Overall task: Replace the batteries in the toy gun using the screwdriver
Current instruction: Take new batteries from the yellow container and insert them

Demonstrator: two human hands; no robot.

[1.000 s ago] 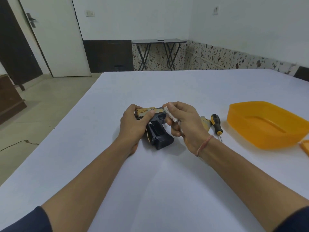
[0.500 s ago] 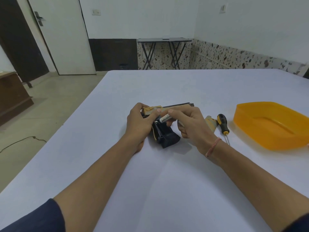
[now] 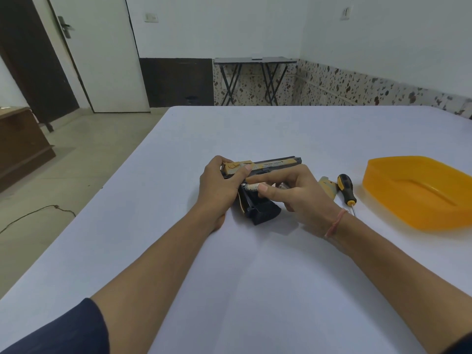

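Note:
The black and tan toy gun [image 3: 268, 166] lies on its side on the white table [image 3: 255, 277], grip toward me with its battery bay open. My left hand [image 3: 219, 185] grips the rear of the gun and pins it down. My right hand [image 3: 293, 192] pinches a white battery [image 3: 251, 187] between thumb and forefinger, right at the top of the open bay. The tan battery cover [image 3: 328, 186] rests to the right of that hand. Beside the cover lies the black and yellow screwdriver [image 3: 346, 190], tip toward me.
An orange plastic tub [image 3: 419, 192] stands at the right of the table. The table's left edge drops to the floor, where a cable [image 3: 38, 213] runs. A folding table [image 3: 255, 80] stands by the far wall and a wooden cabinet [image 3: 20, 146] at the left.
My right hand has turned the battery level and lowered it from above the gun to the mouth of the grip's bay. My head has shifted, sliding the scene rightward.

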